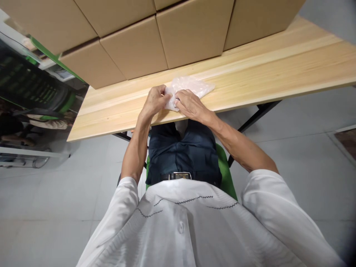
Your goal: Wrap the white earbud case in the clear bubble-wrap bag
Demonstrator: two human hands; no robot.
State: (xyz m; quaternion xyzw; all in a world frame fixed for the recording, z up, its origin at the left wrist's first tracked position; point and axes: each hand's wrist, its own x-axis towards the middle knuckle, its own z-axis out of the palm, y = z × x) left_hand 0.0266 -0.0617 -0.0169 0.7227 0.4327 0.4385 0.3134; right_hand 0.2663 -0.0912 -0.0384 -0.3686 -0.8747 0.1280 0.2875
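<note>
A crumpled, translucent white plastic bag (194,86) lies near the front edge of the wooden table (250,79). My left hand (157,99) pinches the bag's left end between thumb and fingers. Close beside it, my right hand (190,105) has its fingers curled onto the lower part of the bag. The two hands are a short gap apart, with a bit of the plastic between them. What is inside the bag, if anything, cannot be made out.
Stacked brown cardboard boxes (136,48) stand along the back of the table. A green and black basket (36,81) is at the far left, above a person's arm (47,121). A green chair (226,174) is under me.
</note>
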